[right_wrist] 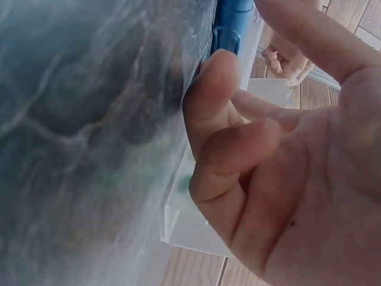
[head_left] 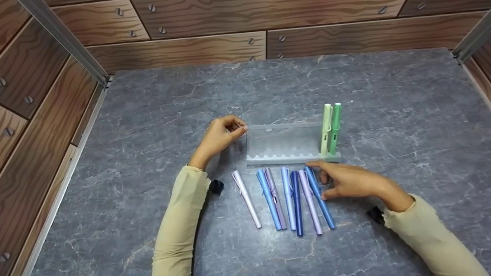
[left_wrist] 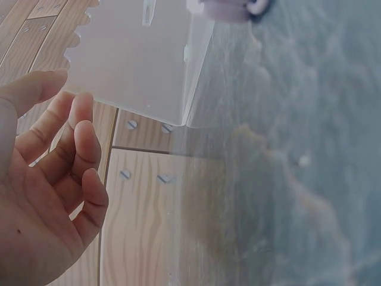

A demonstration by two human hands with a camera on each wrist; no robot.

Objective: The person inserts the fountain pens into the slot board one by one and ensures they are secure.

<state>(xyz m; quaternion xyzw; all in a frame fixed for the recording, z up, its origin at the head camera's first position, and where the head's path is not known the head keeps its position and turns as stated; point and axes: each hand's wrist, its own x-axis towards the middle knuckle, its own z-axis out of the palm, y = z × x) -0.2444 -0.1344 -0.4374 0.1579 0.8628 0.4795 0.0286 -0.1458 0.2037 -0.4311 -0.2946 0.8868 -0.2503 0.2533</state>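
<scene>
A grey marbled surface [head_left: 184, 99] is carrying everything, wood-patterned panels [head_left: 207, 48] enclosing it. A clear rack [head_left: 284, 142] is standing there. The left grip [head_left: 219, 134] is pinching its upper left corner. The right grip [head_left: 347, 180] is resting beside the rightmost blue pen [head_left: 325, 209], lying before the rack; whether it is grasping, one cannot tell. Six other pens [head_left: 296, 203] are crowding leftward; two green pens [head_left: 330, 130] are occupying the rack's right end.

7 pens [head_left: 288, 199] before the rack [head_left: 284, 162], 2 pens [head_left: 326, 128] in its right end
</scene>
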